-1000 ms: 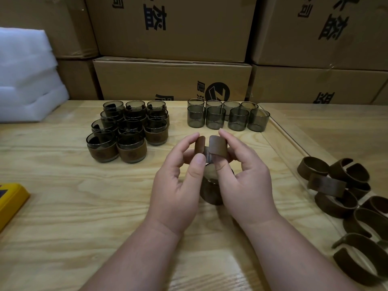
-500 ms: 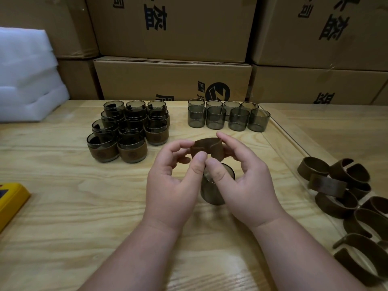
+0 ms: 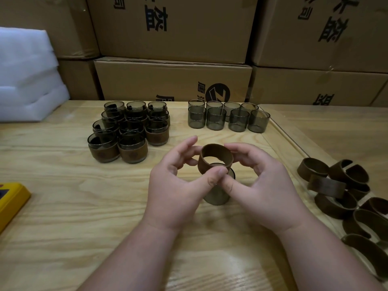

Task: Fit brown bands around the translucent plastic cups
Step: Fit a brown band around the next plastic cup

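A brown band (image 3: 216, 157), closed into a ring, is held between my left hand (image 3: 178, 185) and my right hand (image 3: 260, 181), thumbs pinching its near edge. It hovers tilted just above a translucent grey cup (image 3: 218, 196) standing on the wooden table (image 3: 63, 196), mostly hidden behind my thumbs. Several bare translucent cups (image 3: 228, 119) stand in two rows at the back centre. Several banded cups (image 3: 128, 131) are stacked at the back left. A heap of loose brown bands (image 3: 340, 192) lies at the right.
Cardboard boxes (image 3: 172, 80) wall off the back of the table. White foam sheets (image 3: 27, 80) are piled at the far left. A yellow object (image 3: 10, 204) pokes in at the left edge. A raised wooden strip (image 3: 289, 143) runs diagonally on the right.
The band was an open strip with its ends apart; both hands have closed it into a ring and lowered it toward the cup's rim.
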The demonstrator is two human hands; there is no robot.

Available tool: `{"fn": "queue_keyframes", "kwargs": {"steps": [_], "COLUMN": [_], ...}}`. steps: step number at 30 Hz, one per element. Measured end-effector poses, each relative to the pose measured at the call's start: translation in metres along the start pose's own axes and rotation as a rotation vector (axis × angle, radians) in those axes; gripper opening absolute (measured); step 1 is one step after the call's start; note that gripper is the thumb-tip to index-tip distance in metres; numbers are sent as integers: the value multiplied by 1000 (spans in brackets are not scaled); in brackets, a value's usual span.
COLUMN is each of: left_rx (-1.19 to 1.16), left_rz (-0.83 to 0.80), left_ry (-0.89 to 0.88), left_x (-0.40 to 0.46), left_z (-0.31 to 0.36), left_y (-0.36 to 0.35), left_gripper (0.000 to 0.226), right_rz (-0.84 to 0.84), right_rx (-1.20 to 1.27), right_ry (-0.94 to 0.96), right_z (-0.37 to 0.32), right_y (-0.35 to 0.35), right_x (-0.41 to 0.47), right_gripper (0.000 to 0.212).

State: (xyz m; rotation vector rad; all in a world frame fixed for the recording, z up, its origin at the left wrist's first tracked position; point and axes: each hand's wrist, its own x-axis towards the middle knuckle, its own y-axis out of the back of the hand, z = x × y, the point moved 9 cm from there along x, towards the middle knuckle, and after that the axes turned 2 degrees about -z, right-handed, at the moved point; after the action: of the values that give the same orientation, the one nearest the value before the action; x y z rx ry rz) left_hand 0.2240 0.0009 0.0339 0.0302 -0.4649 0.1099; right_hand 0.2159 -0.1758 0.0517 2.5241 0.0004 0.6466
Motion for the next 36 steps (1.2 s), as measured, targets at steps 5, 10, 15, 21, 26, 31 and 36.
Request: {"fn": "queue_keyframes", "kwargs": {"steps": [5,10,15,21,26,31,36], "left_rx": [72,92,111,96,87,76,136], "left_rz": [-48,-72,-95,-64,-62,-55,-45], "left_ry": [-12,-30,-71,-25,-26,-21,-58], "left_x": [-2,0,0,0,0,0,-2], "left_z": [2,4,7,0,-1,0,8], "left_y": [-3,-5,-7,-5,-5,-4,-6], "left_gripper": [61,61,63,63,58,57,51], "right_rz": [-24,-23,-15,-19,-40,-15,9], "right_rx": [-9,-15,-5,-68,-82,-55,-65], "right_ry": [2,-27,-4,5,-8,-32,-54], "right_z": [-1,-1,-3,-8,-10,-10,-10], "right_y": [5,7,9,11,10,11,12], "right_x": [-7,-9,-7,-7,-6,-5,-5], "right_gripper": [53,58,52,51,57,56,46]}}
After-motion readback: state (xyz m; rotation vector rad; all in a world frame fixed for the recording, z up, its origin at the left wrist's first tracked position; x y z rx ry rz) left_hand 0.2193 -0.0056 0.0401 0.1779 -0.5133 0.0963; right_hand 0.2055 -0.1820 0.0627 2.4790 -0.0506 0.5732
